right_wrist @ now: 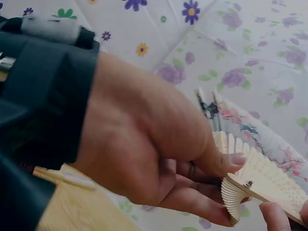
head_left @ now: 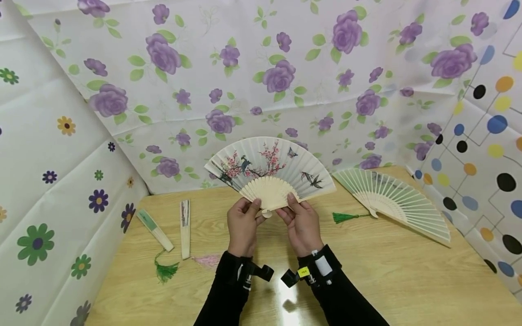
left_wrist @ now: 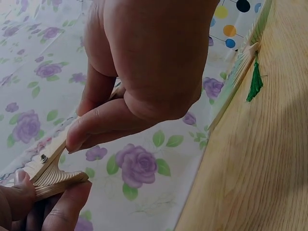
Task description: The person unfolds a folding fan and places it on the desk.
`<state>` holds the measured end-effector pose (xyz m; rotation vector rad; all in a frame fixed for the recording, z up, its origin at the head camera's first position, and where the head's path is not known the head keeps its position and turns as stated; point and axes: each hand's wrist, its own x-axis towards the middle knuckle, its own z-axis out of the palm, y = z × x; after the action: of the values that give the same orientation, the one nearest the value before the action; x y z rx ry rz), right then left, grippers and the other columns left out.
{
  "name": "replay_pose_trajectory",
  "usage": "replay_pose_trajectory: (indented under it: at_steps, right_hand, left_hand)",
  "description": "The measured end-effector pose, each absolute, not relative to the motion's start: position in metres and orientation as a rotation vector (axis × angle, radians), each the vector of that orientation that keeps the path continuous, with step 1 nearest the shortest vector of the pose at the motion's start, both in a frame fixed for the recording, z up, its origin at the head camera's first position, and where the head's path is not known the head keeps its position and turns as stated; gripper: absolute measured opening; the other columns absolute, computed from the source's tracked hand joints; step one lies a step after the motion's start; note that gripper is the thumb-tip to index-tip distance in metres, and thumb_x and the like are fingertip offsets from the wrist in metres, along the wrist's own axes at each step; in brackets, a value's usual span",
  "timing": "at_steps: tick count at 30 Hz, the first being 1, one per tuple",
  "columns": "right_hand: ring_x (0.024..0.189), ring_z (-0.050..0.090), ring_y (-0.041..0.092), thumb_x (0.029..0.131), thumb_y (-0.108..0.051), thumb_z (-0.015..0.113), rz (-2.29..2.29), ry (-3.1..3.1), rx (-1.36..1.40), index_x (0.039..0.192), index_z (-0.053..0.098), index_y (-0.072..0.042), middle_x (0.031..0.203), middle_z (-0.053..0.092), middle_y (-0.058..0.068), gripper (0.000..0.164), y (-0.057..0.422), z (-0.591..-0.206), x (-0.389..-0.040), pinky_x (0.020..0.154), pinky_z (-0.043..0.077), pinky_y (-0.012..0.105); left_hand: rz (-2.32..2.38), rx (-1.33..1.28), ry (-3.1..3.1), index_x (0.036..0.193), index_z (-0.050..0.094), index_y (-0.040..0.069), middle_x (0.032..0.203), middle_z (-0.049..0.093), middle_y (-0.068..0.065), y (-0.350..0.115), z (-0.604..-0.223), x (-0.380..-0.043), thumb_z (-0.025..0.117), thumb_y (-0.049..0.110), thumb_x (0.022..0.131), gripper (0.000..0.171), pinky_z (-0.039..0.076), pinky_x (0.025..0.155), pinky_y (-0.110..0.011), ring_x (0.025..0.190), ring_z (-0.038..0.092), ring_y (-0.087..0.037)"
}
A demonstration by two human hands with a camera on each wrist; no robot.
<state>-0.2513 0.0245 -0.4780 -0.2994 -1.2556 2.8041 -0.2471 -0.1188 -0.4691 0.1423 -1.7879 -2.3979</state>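
A spread folding fan (head_left: 285, 158), with red blossoms, birds and a butterfly painted on its pale leaf, is held up over the table. My left hand (head_left: 243, 226) pinches its cream ribs on the left, just beside the pivot. On the right, my right hand (head_left: 303, 226) pinches the lower ribs between thumb and fingers. The metal rivet (right_wrist: 248, 184) and the fanned rib ends (right_wrist: 231, 199) beneath it show in the right wrist view. In the left wrist view the fan (left_wrist: 48, 166) is seen nearly edge-on, with fingers of both hands on it.
An open green fan (head_left: 403, 203) with a green tassel (head_left: 344, 218) lies on the right of the wooden table (head_left: 359, 280). Two folded fans (head_left: 157, 231) lie at the left, with green and pink tassels (head_left: 207, 261). Patterned cloth walls (head_left: 253, 90) surround the table.
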Motion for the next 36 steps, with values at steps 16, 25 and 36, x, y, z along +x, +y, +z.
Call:
replay_pose_trajectory:
  at_steps: [16, 25, 36]
  right_hand:
    - [0.098, 0.084, 0.012, 0.117, -0.009, 0.065, 2.772, -1.338, -0.174, 0.139, 0.071, 0.004, 0.108, 0.081, 0.002, 0.026, 0.028, -0.473, -0.248, 0.095, 0.071, 0.026]
    - [0.093, 0.082, 0.009, 0.117, -0.015, 0.068, 2.725, -1.259, -0.290, 0.147, 0.067, 0.008, 0.106, 0.081, 0.002, 0.038, 0.026, -0.474, -0.249, 0.091, 0.070, 0.021]
    - [0.091, 0.082, 0.009, 0.117, -0.017, 0.066, 2.726, -1.124, -0.369, 0.147, 0.068, 0.007, 0.104, 0.081, 0.003, 0.038, 0.018, -0.474, -0.246, 0.092, 0.069, 0.020]
  left_hand:
    - [-2.380, 0.181, -1.761, 0.122, 0.074, -0.009, 0.098, 0.067, -0.005, -0.121, -0.466, -0.247, 0.066, 0.003, 0.115, 0.016, 0.072, 0.079, -0.028, 0.093, 0.075, -0.015]
    - [-2.407, 0.134, -1.730, 0.131, 0.075, -0.008, 0.102, 0.071, -0.005, -0.116, -0.469, -0.244, 0.068, 0.004, 0.114, 0.022, 0.073, 0.083, -0.029, 0.098, 0.079, -0.013]
    - [-2.402, 0.127, -1.681, 0.121, 0.075, -0.007, 0.100, 0.069, -0.007, -0.111, -0.472, -0.243, 0.070, 0.003, 0.113, 0.014, 0.074, 0.091, -0.040, 0.098, 0.079, -0.017]
